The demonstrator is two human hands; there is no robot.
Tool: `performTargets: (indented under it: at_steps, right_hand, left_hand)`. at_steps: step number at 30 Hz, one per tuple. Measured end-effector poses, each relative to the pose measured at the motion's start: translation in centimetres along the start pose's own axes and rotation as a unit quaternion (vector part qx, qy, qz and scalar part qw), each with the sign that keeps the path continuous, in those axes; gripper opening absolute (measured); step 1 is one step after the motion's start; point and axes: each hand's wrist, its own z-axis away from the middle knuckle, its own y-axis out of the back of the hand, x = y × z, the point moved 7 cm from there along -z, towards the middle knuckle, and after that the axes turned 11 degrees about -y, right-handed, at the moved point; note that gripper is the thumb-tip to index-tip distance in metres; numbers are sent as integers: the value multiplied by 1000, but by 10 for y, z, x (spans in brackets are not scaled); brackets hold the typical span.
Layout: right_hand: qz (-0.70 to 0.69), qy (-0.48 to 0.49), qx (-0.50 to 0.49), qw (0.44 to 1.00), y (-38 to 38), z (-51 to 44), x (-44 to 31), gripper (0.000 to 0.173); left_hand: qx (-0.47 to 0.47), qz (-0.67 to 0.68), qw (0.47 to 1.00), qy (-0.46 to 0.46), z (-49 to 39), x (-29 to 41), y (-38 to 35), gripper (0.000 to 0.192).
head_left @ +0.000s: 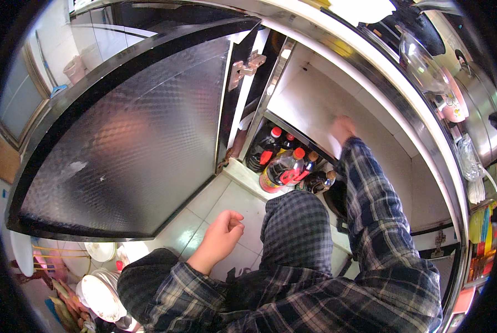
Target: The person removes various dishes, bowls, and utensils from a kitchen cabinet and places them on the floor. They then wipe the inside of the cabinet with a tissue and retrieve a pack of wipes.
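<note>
My right hand [343, 128] reaches into the upper compartment of an open floor cabinet, over its pale shelf [302, 106]. The hand is blurred. Something white [335, 146] shows beside it, and I cannot tell whether it is gripped. My left hand [220, 240] hangs above the tiled floor, fingers loosely curled, holding nothing. Below the shelf stand several sauce bottles, among them a large red-capped bottle [282, 170], a dark red-capped bottle [264, 150] and a dark bottle with a tan cap [317, 181].
At left the cabinet's textured glass door [128, 137] stands wide on a metal hinge [246, 70]. Stacked plates [103, 295] are at lower left. Along the right-hand counter are a glass bowl [423, 62], a large metal pot [479, 112] and a clear plastic bag [469, 160].
</note>
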Motion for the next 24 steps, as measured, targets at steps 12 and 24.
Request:
performTargets:
  at_steps: [12,24]
  right_hand:
    - [-354,174,146,907,172,70,-113,16]
    - [-297,231,431,820,253,96,-181,29]
  left_hand:
    - [-2,-51,998,-21,-14,-1,3,19]
    - [-1,-60,998,12,-5,16,9,28]
